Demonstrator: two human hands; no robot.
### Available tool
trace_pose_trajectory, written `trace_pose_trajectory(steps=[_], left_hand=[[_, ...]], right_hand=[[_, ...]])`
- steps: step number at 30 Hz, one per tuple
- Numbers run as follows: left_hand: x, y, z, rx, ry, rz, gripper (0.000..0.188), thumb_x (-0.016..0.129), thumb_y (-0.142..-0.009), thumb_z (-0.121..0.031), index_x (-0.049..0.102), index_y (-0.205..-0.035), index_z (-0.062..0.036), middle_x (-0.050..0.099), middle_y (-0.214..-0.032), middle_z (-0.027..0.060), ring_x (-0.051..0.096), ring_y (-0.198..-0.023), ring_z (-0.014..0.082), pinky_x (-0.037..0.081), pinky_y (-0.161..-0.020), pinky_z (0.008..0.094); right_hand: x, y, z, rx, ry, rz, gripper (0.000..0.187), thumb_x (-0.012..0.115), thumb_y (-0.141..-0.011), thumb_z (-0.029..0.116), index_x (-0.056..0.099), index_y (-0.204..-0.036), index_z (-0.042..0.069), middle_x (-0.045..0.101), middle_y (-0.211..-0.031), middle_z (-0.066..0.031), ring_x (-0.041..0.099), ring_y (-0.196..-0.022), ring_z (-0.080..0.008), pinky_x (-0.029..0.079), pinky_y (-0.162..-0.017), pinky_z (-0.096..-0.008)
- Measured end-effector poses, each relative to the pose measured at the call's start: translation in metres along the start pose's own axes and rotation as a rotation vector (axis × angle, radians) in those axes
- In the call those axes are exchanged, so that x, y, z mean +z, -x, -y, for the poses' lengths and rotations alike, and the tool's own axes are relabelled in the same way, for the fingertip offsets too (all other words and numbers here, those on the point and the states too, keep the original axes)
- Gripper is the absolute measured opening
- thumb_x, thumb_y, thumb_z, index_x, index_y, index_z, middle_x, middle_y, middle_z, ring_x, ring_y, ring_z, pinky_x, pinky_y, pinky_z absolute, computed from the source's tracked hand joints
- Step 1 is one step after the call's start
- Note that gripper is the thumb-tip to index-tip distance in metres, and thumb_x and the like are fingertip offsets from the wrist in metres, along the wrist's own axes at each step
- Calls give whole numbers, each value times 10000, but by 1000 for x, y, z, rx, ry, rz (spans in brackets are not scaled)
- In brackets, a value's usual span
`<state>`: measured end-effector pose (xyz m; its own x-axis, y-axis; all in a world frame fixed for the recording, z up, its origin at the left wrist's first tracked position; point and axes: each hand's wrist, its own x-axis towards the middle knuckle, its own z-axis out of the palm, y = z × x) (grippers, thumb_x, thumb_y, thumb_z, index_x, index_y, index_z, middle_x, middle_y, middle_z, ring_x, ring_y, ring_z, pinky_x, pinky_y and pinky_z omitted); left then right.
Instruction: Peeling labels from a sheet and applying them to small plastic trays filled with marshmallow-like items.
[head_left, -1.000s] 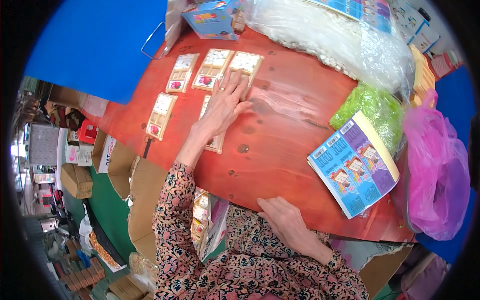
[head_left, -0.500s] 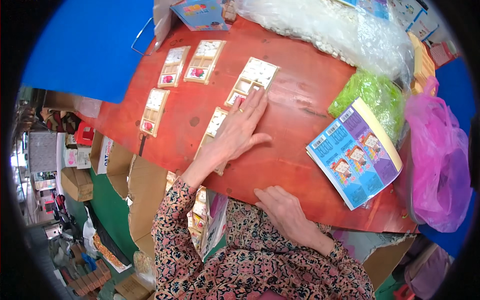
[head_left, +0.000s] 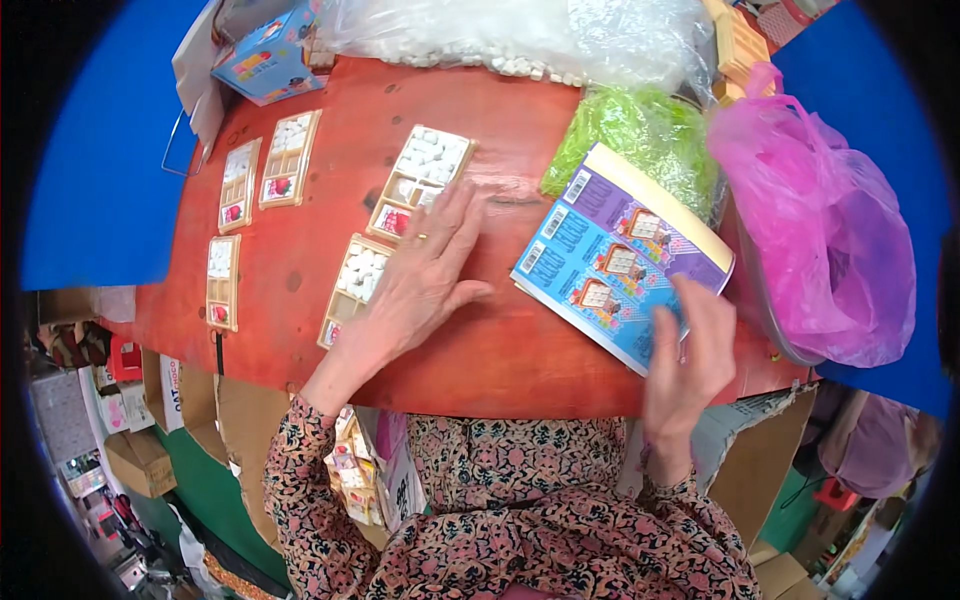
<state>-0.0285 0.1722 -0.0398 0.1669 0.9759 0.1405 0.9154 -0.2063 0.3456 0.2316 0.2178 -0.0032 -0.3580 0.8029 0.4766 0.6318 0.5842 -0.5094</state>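
Note:
My left hand [head_left: 415, 275], a ring on one finger, lies with its fingers stretched out over the right sides of two light wooden compartment trays. The upper tray [head_left: 391, 182] and the lower tray [head_left: 345, 306] hold small white pieces and a red-fruit picture; my hand partly covers both. On the right, my right hand [head_left: 692, 365] hovers at the lower right edge of a stack of blue and purple printed sheets [head_left: 570, 245]. Its fingers and thumb are apart, with nothing between them. Whether it touches the sheets I cannot tell.
Three similar trays stand at the left, one of them a wider tray [head_left: 284, 163]. Along the back lie a clear bag of white pieces [head_left: 520, 40] and a green bag [head_left: 640, 130]. A pink plastic bag [head_left: 810, 230] sits right. Behind left stands a blue box [head_left: 270, 60].
My right hand has risen from the table's front edge and moved right to the printed sheets. My left hand stays by the same trays. The whole view has shifted.

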Motion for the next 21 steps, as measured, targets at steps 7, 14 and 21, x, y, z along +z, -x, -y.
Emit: trace_pose_trajectory(steps=[7, 14, 21], left_hand=[[24, -68, -29, -263, 837, -74, 373, 641, -807, -122, 527, -1108, 66, 626, -940, 169, 599, -828, 243, 471, -735, 352], [35, -72, -37, -460, 1333, 28, 276, 659, -759, -47, 630, -1013, 57, 653, -849, 74, 583, -750, 95, 470, -679, 239], [8, -53, -66, -335, 1323, -157, 293, 645, -771, 5, 645, -1063, 29, 638, -893, 46, 577, -813, 85, 469, -724, 234]], right_hand=[[4, -24, -20, 49, 26, -149, 265, 643, -765, -63, 618, -1027, -24, 607, -951, -130, 578, -901, -256, 461, -800, -335], [27, -53, -20, -178, -2, -32, 332, 690, -703, 10, 615, -1026, -14, 599, -970, -125, 527, -981, -309, 430, -835, -391], [23, -69, -3, -168, -99, 60, 386, 738, -652, 47, 641, -1025, 14, 582, -990, -102, 498, -1000, -294, 428, -833, -381]])
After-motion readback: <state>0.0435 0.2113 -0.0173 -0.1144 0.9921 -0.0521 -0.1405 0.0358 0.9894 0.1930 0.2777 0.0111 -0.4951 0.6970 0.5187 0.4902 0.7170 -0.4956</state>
